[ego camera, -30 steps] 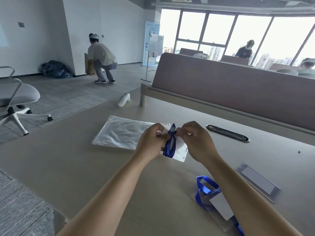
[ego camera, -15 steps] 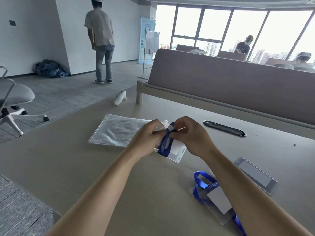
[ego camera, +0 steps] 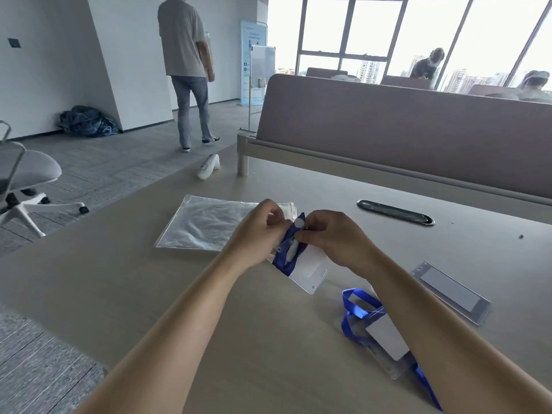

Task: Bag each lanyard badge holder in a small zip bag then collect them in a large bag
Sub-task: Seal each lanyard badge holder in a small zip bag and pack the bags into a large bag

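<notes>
Both hands are curled and working close together just above the pale beige counter (ego camera: 149, 294). The left hand (ego camera: 257, 231) and the right hand (ego camera: 334, 237) each pinch the blue fabric lanyard (ego camera: 286, 249) where it is bunched against the top of the clear plastic rectangular badge holder with a white card inside (ego camera: 307, 273). The holder hangs tilted below the fingers, with its lower corner near the counter but apparently not resting on it.

The step in hand looks like gathering the ribbon into a tight bundle so it fits a small bag. To do that well:

1. Fold the lanyard flat against the face of the badge holder, with no loop hanging past the card's edges.
2. Pin the bundle with 1 thumb, so the other hand can leave without it springing open.
3. Turn the metal clip inward, where it will not snag the bag mouth.

The thin stack of small clear zip bags with a red strip (ego camera: 288, 209) lies just behind the left hand's knuckles, partly on the large clear plastic zip bag (ego camera: 206, 224). From this angle I cannot tell whether a small bag is already between the fingers.

A second lanyard badge holder with loose blue ribbon (ego camera: 385, 333) waits beside the right forearm. A clear card sleeve with a pale insert (ego camera: 451, 291) lies further right.
</notes>
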Demonstrator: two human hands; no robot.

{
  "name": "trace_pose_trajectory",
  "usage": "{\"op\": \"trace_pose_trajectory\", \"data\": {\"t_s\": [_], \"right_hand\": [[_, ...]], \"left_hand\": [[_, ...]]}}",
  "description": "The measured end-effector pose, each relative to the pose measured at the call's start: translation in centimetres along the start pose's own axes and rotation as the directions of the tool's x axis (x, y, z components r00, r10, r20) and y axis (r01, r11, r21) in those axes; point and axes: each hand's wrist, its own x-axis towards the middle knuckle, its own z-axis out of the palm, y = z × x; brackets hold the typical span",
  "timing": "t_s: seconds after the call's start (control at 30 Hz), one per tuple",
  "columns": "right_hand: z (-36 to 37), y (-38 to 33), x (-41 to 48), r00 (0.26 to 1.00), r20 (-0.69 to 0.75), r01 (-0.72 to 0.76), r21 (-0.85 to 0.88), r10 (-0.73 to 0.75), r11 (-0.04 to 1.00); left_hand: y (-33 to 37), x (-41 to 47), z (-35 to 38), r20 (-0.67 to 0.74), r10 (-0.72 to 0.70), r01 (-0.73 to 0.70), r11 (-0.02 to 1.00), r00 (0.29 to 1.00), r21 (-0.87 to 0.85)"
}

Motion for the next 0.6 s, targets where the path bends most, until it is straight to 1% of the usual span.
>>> {"op": "trace_pose_trajectory", "data": {"t_s": [0.07,0.2,0.37,0.5,0.6], "right_hand": [[0.3,0.2,0.3,1.000,0.003,-0.012,0.032,0.012,0.999],[1.0,0.6,0.9,1.000,-0.003,0.000,0.006,0.000,1.000],[1.7,1.0,1.3,1.000,-0.029,0.008,0.095,-0.005,0.995],[2.1,1.2,1.6,1.000,-0.009,-0.021,0.128,0.022,0.992],[2.1,1.1,1.8,1.000,0.002,-0.024,0.096,0.024,0.995]], "left_hand": [[-0.4,0.4,-0.2,-0.005,-0.012,0.012,1.000,1.000,-0.003],[-1.3,1.0,-0.6,0.006,-0.062,0.062,0.997,0.998,-0.048],[-2.1,1.2,-0.7,0.026,-0.055,0.057,0.994,0.998,-0.091],[-2.4,1.2,-0.8,0.030,-0.064,0.066,0.997,0.997,-0.046],[-2.3,1.2,-1.1,0.005,-0.061,0.061,0.996,0.998,-0.058]]}}
